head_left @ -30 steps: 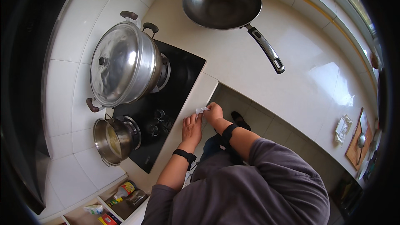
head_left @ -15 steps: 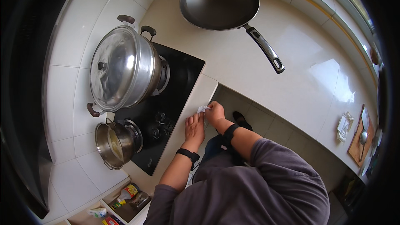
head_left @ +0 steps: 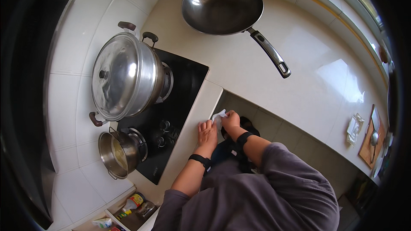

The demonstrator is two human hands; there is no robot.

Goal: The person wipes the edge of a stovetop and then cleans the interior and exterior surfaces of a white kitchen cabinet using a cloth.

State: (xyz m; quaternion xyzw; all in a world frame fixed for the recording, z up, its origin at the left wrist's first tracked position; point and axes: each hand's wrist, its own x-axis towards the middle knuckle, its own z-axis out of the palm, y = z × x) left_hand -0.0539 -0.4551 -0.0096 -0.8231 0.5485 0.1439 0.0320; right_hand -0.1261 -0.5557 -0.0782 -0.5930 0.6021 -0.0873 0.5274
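While the left hand (head_left: pixel 207 136) hides its grip, the right hand (head_left: pixel 231 121) pinches a white cloth (head_left: pixel 219 115), tip pointing forward.

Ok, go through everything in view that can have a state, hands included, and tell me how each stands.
White sheet: crumpled
Right hand: fingers closed on the white sheet
Left hand: beside the white sheet, grip unclear
Large pot: lid on
Small pot: uncovered, yellowish contents inside
Wok: uncovered
Stove: no flame visible, on or off unclear
Spoon: lying on the cutting board
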